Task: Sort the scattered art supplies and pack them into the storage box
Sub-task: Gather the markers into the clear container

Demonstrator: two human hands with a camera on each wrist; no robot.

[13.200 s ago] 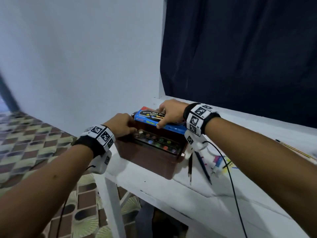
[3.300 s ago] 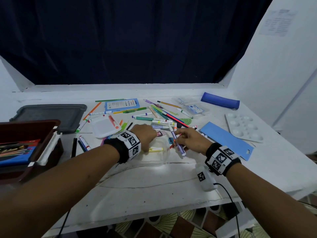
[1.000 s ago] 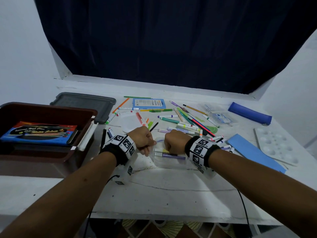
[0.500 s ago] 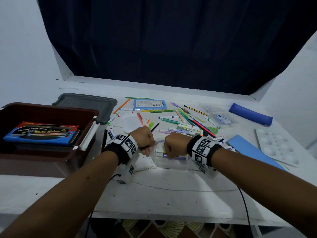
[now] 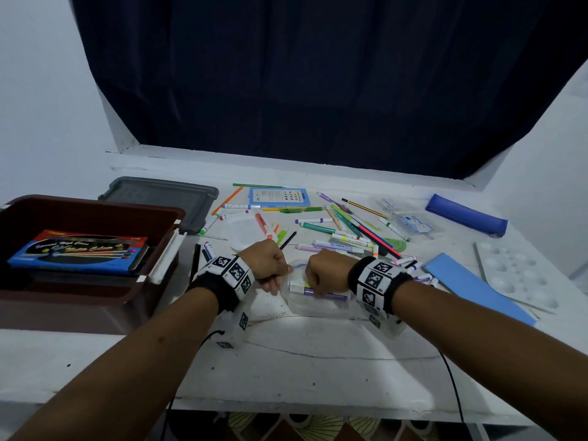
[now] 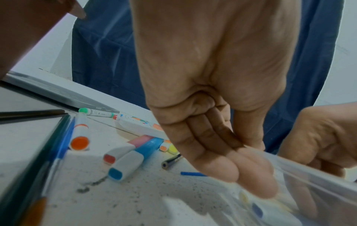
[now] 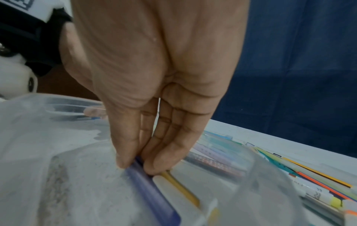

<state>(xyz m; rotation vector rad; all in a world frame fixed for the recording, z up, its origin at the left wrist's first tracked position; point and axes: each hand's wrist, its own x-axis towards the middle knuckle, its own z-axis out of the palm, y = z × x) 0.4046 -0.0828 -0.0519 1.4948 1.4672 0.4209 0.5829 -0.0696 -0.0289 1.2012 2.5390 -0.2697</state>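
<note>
Clear plastic forms the small container point(image 5: 318, 305) at the front of the white desk point(image 5: 318, 361); the left hand point(image 5: 265, 261) and right hand point(image 5: 327, 270) hover curled over it. A purple marker point(image 5: 324, 294) lies inside. The brown storage box point(image 5: 92, 218) stands at the left, a blue paint set point(image 5: 79, 253) in it, a grey lid point(image 5: 159, 198) behind. Loose markers point(image 5: 343, 240) scatter beyond the hands.

From the left wrist, the fingers point(image 6: 222, 165) are pressed together, curled over the container's rim point(image 6: 309, 172).

From the right wrist, thumb and fingers point(image 7: 164, 154) pinch the purple marker point(image 7: 150, 191) inside the container point(image 7: 58, 168).
</note>
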